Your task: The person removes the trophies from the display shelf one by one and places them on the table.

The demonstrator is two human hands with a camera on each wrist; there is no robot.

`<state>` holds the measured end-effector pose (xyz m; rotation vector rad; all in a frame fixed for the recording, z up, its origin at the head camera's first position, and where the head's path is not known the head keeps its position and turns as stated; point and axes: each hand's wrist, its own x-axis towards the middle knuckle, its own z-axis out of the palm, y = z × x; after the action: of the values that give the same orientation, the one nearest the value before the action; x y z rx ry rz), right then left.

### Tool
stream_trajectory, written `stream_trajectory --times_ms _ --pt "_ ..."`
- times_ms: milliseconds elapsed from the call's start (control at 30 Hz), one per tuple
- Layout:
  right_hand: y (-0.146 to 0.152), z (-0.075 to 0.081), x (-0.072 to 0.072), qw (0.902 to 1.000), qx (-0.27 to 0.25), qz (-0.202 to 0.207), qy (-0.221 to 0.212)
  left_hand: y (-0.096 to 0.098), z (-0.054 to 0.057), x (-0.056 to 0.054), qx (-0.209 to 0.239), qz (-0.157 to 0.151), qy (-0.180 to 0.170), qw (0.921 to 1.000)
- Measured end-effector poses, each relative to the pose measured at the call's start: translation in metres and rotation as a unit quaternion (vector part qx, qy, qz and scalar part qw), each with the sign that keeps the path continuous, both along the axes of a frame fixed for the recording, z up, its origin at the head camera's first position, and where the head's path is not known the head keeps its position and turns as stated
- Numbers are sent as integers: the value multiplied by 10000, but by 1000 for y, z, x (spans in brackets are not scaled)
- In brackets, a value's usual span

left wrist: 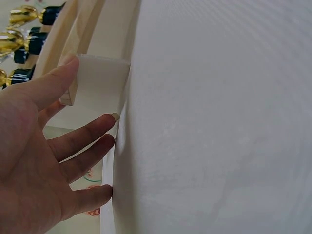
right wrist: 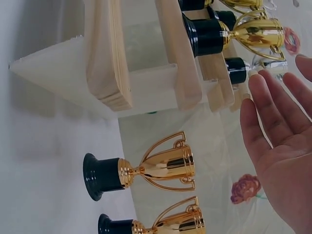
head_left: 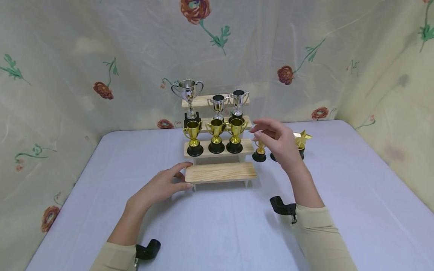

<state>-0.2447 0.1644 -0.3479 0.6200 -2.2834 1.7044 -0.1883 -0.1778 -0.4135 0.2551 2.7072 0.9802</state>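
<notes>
Beside roomy tablecloth (head_left: 217, 226), the left hand (head_left: 163, 185) grips the bottom shelf's (head_left: 220, 172) left edge.

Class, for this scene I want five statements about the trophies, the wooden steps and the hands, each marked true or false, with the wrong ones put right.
1. Three gold-coloured, black-based, two-handled cups stand side by side on one step. True.

2. The tallest silver-coloured, two-handled cup stands at the right end of the silver row. False: the cup is at the left end.

3. The left hand touches the left end of the lowest pale wooden step. True.

4. The right hand grips a silver cup. False: the right hand holds nothing.

5. The gold-coloured star trophy stands on the white tablecloth. True.
</notes>
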Motion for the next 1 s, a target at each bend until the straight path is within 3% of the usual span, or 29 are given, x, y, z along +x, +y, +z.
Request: stream_trajectory --times_ms 433,1000 --pt "-12 -7 -1 9998 164 -92 -88 1 1 1 -56 16 -1 10000" --pt "-32 -12 -3 9997 -163 -167 -69 1 2 2 -8 18 6 10000"
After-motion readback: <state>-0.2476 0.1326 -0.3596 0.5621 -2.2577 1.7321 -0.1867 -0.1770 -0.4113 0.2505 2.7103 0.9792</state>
